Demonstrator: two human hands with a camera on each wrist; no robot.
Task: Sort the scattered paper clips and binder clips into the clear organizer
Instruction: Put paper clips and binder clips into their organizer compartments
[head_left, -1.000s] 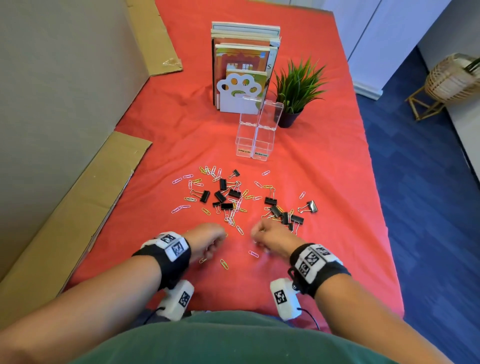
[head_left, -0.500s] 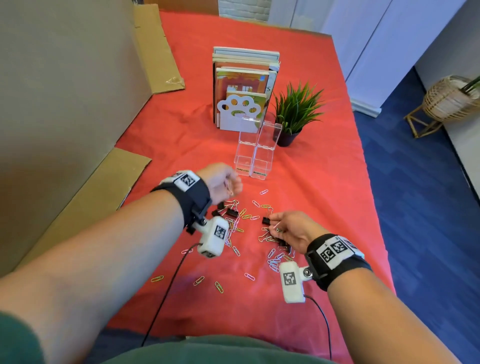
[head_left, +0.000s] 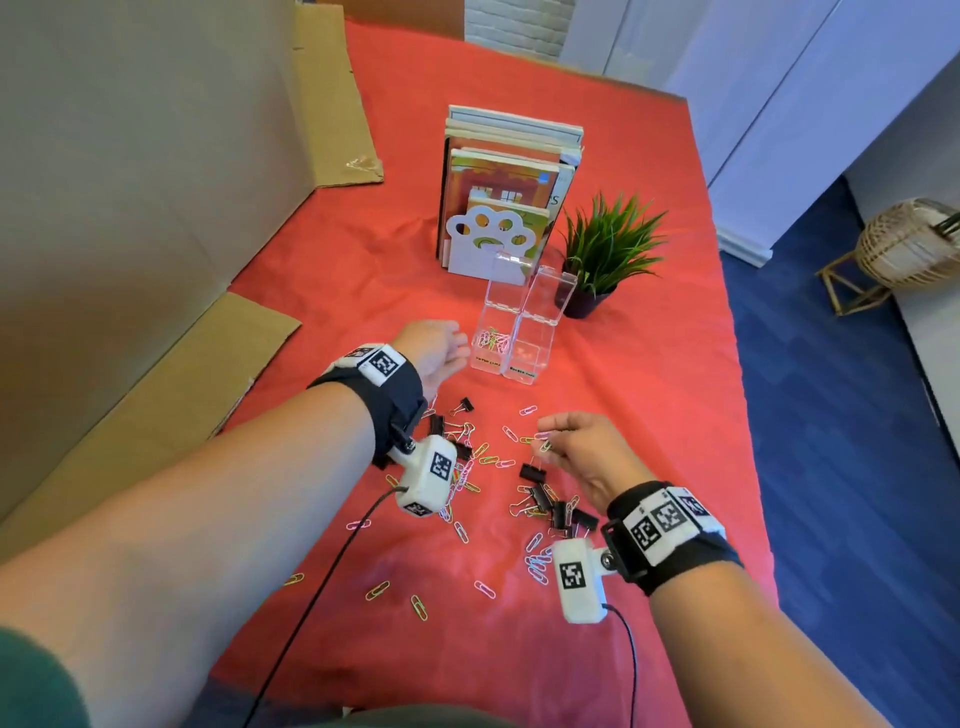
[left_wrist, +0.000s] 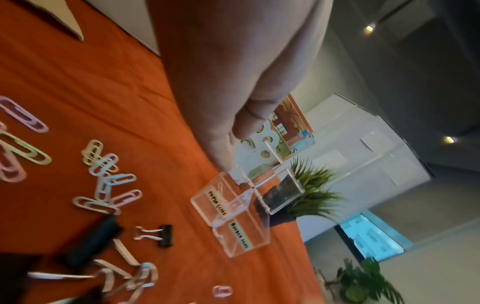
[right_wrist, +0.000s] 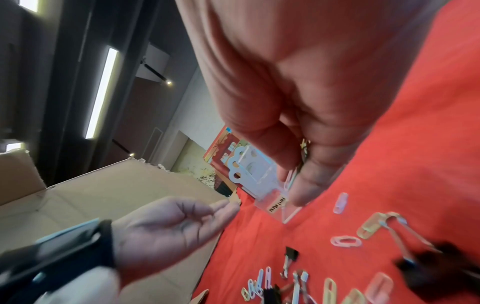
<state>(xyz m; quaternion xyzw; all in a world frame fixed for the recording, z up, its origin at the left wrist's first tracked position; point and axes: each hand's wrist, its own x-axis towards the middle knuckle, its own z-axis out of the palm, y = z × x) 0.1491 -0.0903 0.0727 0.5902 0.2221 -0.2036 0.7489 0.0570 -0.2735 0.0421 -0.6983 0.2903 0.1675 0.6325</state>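
Note:
The clear organizer (head_left: 540, 332) stands mid-table with both lids up; its left compartment holds several coloured paper clips (head_left: 491, 339) and its right one looks empty. My left hand (head_left: 457, 351) hovers just left of it, palm open and empty, as the right wrist view shows (right_wrist: 182, 220). My right hand (head_left: 549, 441) pinches a few paper clips (right_wrist: 292, 176) between thumb and fingers, above the scattered pile. Loose paper clips (head_left: 470, 462) and black binder clips (head_left: 532, 473) lie on the red cloth between my wrists.
Books behind a white paw-shaped bookend (head_left: 491, 244) and a potted plant (head_left: 608, 254) stand right behind the organizer. Cardboard panels (head_left: 130, 208) wall off the left side. The table's right edge (head_left: 748, 415) drops to blue floor. Wrist-camera cables trail toward me.
My left hand went from the pile forward to the organizer and opened; clips now lie in the left compartment. My right hand moved slightly forward and still pinches clips.

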